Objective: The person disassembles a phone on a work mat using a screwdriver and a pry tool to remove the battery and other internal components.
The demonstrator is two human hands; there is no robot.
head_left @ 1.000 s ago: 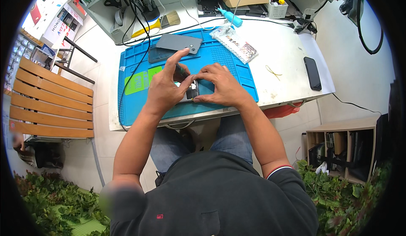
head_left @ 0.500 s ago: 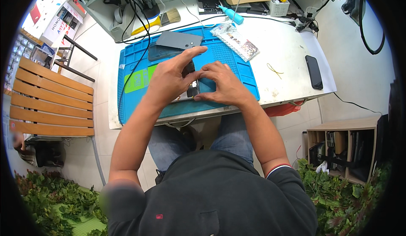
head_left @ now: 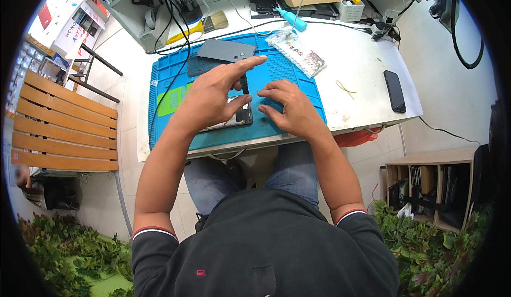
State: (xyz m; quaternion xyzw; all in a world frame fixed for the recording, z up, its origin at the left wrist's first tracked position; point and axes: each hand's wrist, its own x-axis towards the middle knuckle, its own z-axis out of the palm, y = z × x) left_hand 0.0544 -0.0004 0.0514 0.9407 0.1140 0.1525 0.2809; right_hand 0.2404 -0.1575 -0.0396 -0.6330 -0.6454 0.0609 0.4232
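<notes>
two hands meet over an opened phone [head_left: 234, 117] that lies flat on the blue mat [head_left: 287, 71] near the counter's [head_left: 356, 73] front edge. my left hand [head_left: 213, 97] covers most of the phone, forefinger stretched out, thumb near its right end; grip loose, clasping nothing, i think. my right hand [head_left: 290, 108] rests fingertips on the mat just beside the phone, spread, holding nothing. a grey back cover [head_left: 226, 51] lies farther back.
</notes>
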